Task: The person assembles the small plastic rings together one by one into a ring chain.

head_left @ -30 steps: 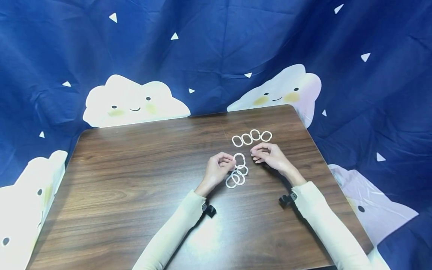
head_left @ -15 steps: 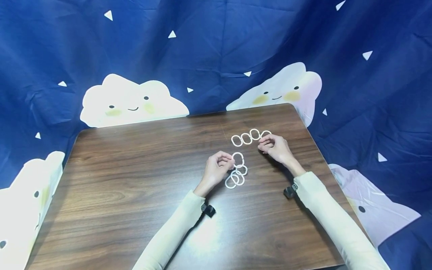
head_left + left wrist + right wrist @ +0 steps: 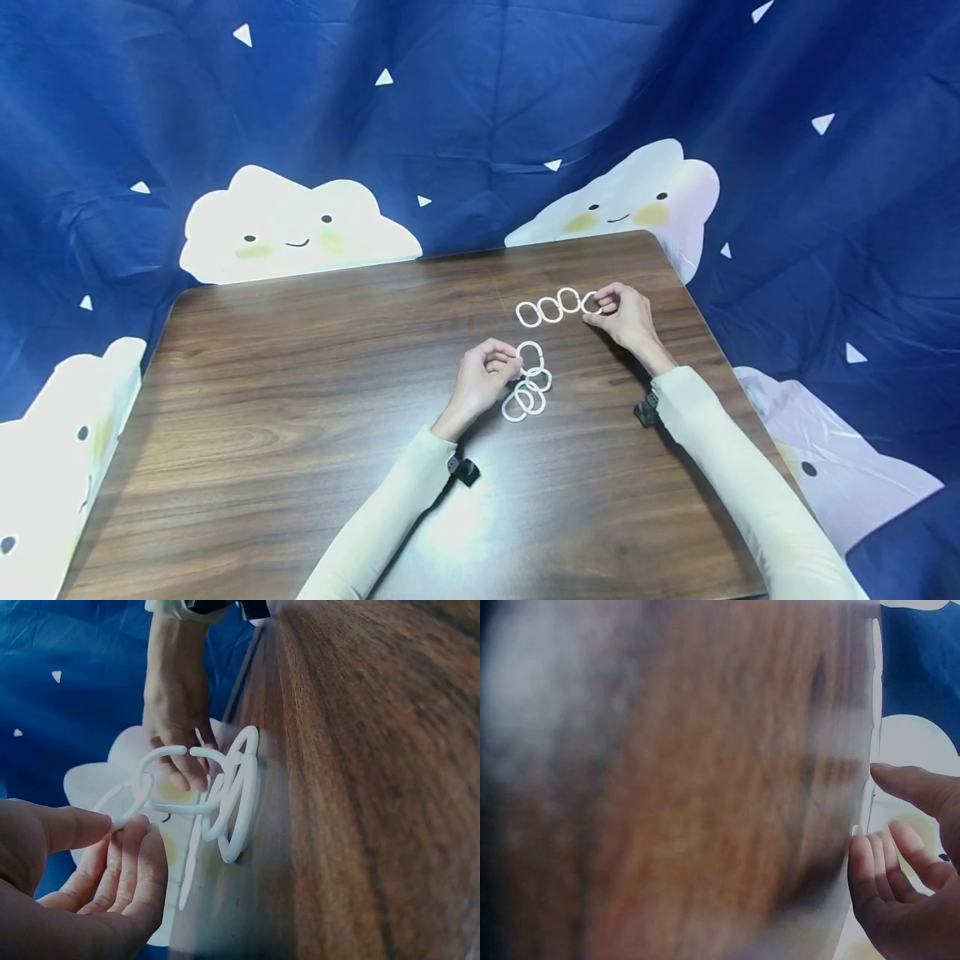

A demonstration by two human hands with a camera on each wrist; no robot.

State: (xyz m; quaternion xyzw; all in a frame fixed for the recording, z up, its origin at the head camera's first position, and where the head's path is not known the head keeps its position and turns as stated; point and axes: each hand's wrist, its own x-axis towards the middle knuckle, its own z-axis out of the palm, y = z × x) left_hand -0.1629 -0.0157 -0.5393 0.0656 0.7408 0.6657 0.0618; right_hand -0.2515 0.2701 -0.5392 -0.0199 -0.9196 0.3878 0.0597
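Note:
My left hand (image 3: 483, 379) pinches the top ring of a chain of linked white rings (image 3: 534, 397) between thumb and fingertips. In the left wrist view several rings (image 3: 238, 810) hang interlinked beside the pinched one, and small gaps show in some. Farther back on the table, several white rings (image 3: 550, 310) lie side by side in a row. At the row's right end my right hand (image 3: 628, 318) has its thumb and fingertips on either side of the last ring (image 3: 588, 307), touching it. The right wrist view shows the row edge-on (image 3: 876, 690) by the fingertips.
A brown wooden table (image 3: 300, 417) fills the lower part of the head view. Behind it hangs a blue curtain (image 3: 465, 100) with white triangles and smiling clouds (image 3: 300, 233). Small black wrist cameras are strapped at both sleeves.
My right hand has moved right and away from me, from in front of the row to its last ring, with thumb and fingers now spread around it. The left hand has stayed nearly still.

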